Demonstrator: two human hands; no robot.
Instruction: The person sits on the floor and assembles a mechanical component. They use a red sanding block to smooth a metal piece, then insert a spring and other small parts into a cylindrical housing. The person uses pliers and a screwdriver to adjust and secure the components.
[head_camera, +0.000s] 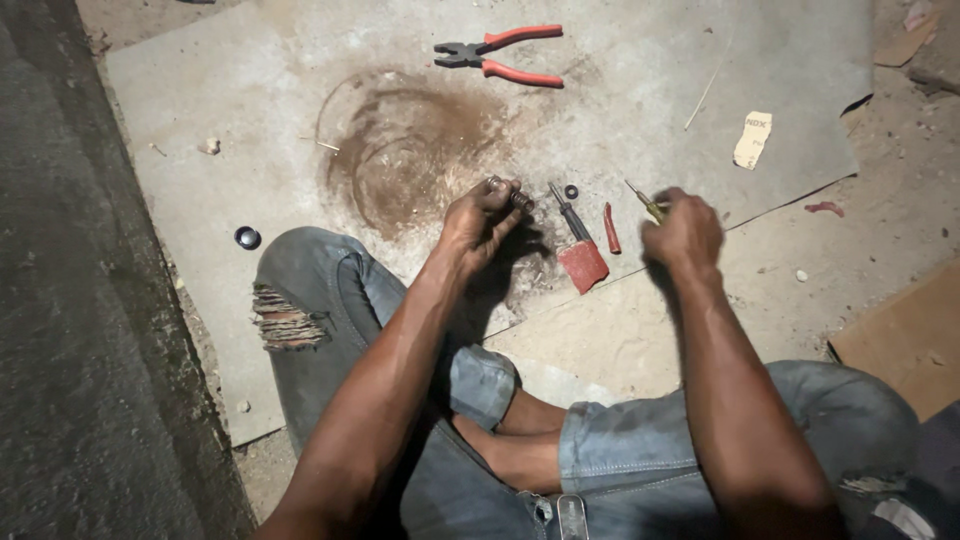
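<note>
Sitting on the floor, the left hand (478, 222) pinches a small metal part (512, 192) in its fingers, raised over the grey board (230, 130), while the right hand (684, 232) fists around a yellow-handled screwdriver (648, 203). A red-handled tool (578, 242) and red pliers (500, 55) lie within reach.

Sitting cross-legged, both arms stretched out forward over the knees. Left hand (478, 222) is curled, fingertips (510, 192) pinched together around something small, wrist bent a bit down. Right hand (684, 230) is closed in a loose fist, knuckles up, gripping something thin. Hands are well apart, forearms bare.
</note>
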